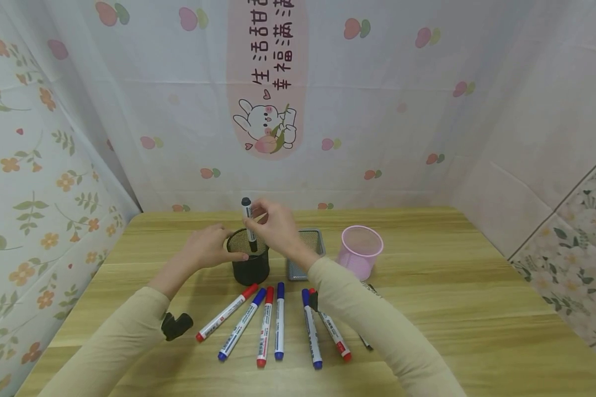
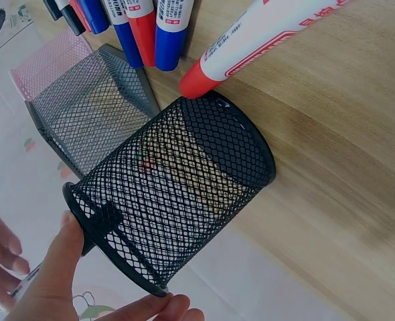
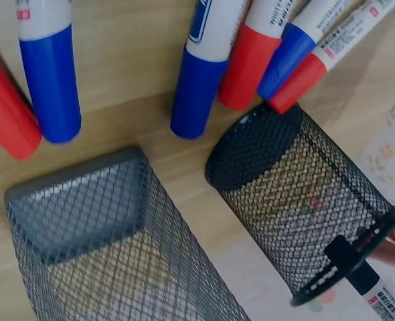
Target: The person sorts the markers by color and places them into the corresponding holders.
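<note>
My left hand [image 1: 202, 249] grips a black mesh pen cup [image 1: 250, 270] at its rim, thumb on one side and fingers on the other, as the left wrist view shows. The cup stands upright on the table. Over its mouth, my right hand [image 1: 278, 227] pinches a whiteboard marker [image 1: 250, 223] with black ends, held nearly upright. In the right wrist view the marker's black lower end [image 3: 345, 257] dips just inside the cup's rim. Close in front of the cup lies a red-capped marker [image 1: 227, 312].
Right of the black cup stand a grey mesh square holder [image 1: 306, 270] and a pink mesh cup [image 1: 360, 253]. Several red and blue markers [image 1: 280, 321] fan out in front. A dark-tipped marker [image 1: 366, 342] is partly hidden beneath my right sleeve. A printed curtain [image 1: 402, 165] hangs behind the table.
</note>
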`<state>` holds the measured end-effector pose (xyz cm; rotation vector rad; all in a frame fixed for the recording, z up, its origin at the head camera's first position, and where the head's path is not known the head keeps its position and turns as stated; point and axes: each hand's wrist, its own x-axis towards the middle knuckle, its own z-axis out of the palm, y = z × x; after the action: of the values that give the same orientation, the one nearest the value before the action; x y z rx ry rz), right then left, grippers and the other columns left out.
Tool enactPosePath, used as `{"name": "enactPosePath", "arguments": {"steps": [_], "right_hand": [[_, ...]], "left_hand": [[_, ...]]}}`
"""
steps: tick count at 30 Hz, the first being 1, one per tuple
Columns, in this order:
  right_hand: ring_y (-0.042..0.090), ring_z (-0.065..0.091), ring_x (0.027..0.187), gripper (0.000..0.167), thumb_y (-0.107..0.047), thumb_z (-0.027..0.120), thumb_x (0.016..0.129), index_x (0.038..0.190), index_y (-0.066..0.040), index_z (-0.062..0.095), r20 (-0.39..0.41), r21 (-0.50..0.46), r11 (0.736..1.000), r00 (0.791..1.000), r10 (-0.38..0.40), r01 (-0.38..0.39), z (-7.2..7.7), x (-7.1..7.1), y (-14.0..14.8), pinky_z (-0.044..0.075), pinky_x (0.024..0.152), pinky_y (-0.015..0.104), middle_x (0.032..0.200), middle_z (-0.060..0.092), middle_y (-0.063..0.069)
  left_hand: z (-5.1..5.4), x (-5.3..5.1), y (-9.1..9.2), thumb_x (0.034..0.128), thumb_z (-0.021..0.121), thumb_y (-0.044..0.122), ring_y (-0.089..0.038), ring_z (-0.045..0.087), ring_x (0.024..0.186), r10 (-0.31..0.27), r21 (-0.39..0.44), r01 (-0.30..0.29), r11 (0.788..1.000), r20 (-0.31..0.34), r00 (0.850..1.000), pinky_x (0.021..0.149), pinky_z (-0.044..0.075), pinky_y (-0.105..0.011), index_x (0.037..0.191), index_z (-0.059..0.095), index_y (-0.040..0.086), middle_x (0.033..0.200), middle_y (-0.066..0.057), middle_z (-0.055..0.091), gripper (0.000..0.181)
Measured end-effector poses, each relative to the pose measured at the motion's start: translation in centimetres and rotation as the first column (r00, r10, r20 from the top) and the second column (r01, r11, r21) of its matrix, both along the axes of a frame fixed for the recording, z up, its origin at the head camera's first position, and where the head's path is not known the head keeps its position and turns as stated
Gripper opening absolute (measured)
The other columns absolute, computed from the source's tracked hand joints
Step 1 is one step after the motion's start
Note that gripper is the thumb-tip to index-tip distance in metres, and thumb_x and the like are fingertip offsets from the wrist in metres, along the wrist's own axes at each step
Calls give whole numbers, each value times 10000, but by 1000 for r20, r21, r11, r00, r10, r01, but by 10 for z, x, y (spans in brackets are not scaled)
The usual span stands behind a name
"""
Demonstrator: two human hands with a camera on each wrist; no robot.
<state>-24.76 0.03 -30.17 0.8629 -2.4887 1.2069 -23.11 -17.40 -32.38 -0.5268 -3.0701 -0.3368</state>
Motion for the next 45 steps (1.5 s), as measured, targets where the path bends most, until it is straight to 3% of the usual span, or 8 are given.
{"name": "enactPosePath", "arguments": {"steps": [6,14,26,36,45], "right_hand": [[133,578,733,215,-196,630,821,971,-50,583,1,-7,1000,1000,12,-12,-13,-1,1,448,632,171,889,613,37],[116,568,781,181,-167,641,809,935,-48,591,-5,10,1000,1000,1,-1,-31,-3,4,447,659,170,860,605,28],[107,580,729,181,-165,649,800,942,-64,599,61,25,999,998,-26,24,-45,0,4,450,620,179,843,615,14],[106,591,724,248,-188,647,803,1004,-53,597,72,23,999,997,-36,34,-48,1,6,456,606,191,885,621,30],[127,579,719,250,-232,635,817,1020,-90,608,105,16,999,994,-32,30,-40,4,14,450,585,197,876,610,-18]], "left_hand": [[-1,1,0,721,624,537,-333,541,908,2,-3,-2,1000,-4,1000,697,451,-450,1142,564,-23,1089,-179,539,703],[-2,0,-1,718,633,527,-272,544,802,-4,10,4,1000,-10,1000,618,451,-390,1119,581,-11,1048,-165,551,673],[-2,-1,0,716,632,529,-228,516,730,-3,13,3,1000,-3,1000,558,416,-349,1113,585,4,1020,-150,548,660],[-1,-1,0,720,638,513,-233,520,742,-3,11,3,1000,1,1000,567,424,-360,1084,602,22,992,-142,554,612],[-2,-1,0,722,633,521,-287,541,838,-9,5,9,1000,-14,1000,632,451,-401,1101,588,-1,1030,-167,555,647]]}}
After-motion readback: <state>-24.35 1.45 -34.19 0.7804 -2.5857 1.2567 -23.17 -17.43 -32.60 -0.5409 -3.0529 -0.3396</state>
